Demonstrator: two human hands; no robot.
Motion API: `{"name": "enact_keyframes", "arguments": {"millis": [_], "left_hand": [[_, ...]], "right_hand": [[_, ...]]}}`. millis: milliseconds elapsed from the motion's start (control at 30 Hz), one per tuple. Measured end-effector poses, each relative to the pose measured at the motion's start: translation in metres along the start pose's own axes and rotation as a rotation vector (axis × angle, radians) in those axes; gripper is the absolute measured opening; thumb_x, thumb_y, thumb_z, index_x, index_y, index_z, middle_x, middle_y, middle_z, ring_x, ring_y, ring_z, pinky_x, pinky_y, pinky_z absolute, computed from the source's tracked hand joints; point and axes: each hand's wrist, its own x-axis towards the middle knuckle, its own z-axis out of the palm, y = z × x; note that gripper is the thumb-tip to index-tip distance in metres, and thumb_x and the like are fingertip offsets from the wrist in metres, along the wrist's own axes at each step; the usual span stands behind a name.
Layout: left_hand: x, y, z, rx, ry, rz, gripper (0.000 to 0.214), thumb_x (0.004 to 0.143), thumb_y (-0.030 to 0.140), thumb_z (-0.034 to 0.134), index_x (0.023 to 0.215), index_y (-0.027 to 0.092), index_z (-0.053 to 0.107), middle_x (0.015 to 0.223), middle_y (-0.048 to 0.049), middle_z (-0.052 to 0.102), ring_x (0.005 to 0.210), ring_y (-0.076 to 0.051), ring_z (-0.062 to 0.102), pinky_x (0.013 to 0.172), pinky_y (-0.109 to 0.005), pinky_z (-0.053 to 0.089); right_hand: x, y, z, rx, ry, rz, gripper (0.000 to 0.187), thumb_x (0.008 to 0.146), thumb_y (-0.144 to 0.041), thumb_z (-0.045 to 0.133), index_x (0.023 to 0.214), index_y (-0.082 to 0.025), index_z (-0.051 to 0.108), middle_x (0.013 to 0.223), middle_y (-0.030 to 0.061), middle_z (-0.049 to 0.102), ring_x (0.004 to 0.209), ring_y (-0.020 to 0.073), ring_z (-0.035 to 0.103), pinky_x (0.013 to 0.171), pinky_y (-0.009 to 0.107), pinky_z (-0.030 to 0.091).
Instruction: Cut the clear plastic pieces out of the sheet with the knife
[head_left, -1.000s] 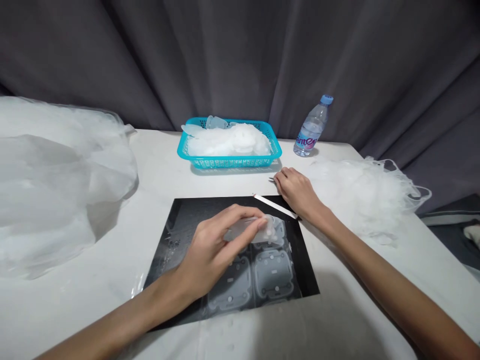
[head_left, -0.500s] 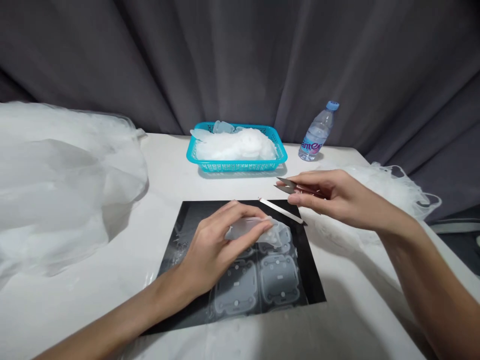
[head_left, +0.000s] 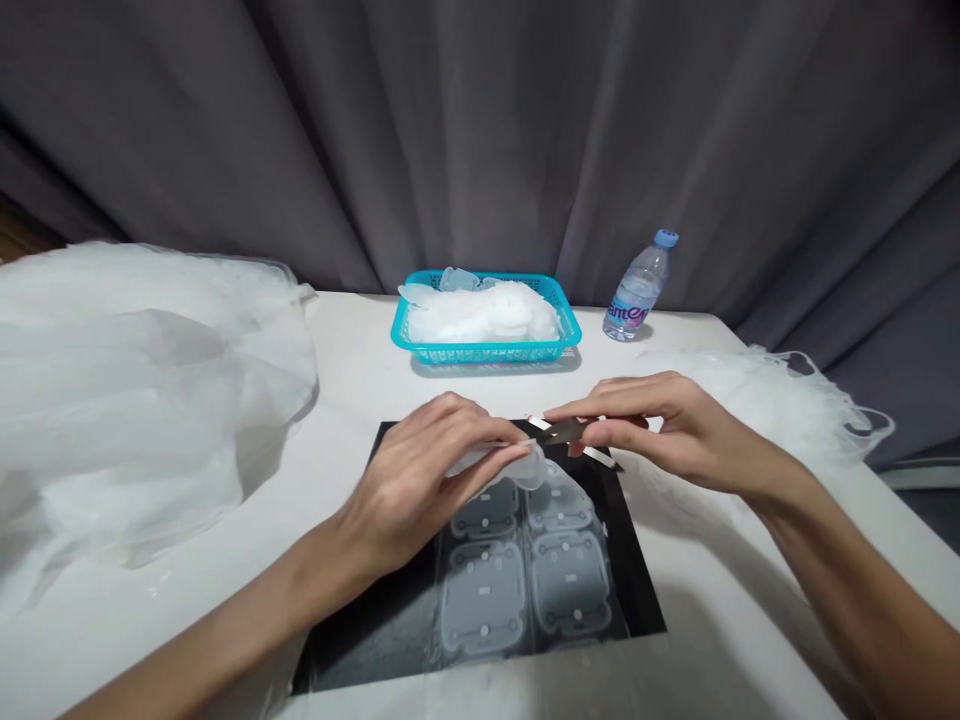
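My left hand [head_left: 420, 480] pinches the raised top edge of a clear moulded plastic sheet [head_left: 525, 570] that lies on a black mat [head_left: 375, 630]. The sheet has several rounded rectangular cells. My right hand [head_left: 667, 425] grips a small pair of metal snips [head_left: 559, 431], whose tips point left and almost touch the lifted edge by my left fingertips. A thin white stick [head_left: 604, 458] lies on the mat's far right corner, partly under my right hand.
A turquoise basket [head_left: 559, 325] heaped with clear plastic pieces stands at the back centre. A water bottle [head_left: 637, 290] stands to its right. Large clear plastic bag [head_left: 135, 400] fills the left side; a pile of plastic trimmings [head_left: 795, 410] lies at the right. Dark curtain behind.
My right hand lifted the snips from the table beside the mat and carried them left to the sheet's raised edge. My left hand kept its hold on that edge.
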Motion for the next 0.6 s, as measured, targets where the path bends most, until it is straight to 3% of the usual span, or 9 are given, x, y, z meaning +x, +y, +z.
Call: {"name": "enact_keyframes", "arguments": {"millis": [200,600], "left_hand": [[0.003,0.0012,-0.0042,0.071,-0.004,0.046,0.014,0.09,0.012,0.076,0.1,0.015,0.068,0.082,-0.0013,0.076,0.074,-0.014,0.066,0.072,-0.027,0.055],[0.0038,0.004,-0.0046,0.167,0.039,0.113,0.016,0.087,0.009,0.079,0.097,0.015,0.068,0.077,-0.0002,0.075,0.071,-0.015,0.067,0.069,-0.029,0.055]], "right_hand": [[0.0015,0.0003,0.0038,-0.077,0.043,-0.149,0.026,0.102,-0.022,0.067,0.126,-0.022,0.077,0.092,0.0005,0.077,0.084,0.0128,0.067,0.084,0.027,0.05],[0.003,0.0022,0.0067,-0.093,0.005,-0.168,0.033,0.103,-0.022,0.065,0.135,-0.026,0.072,0.094,0.0005,0.075,0.088,0.0137,0.066,0.086,0.027,0.05]]}}
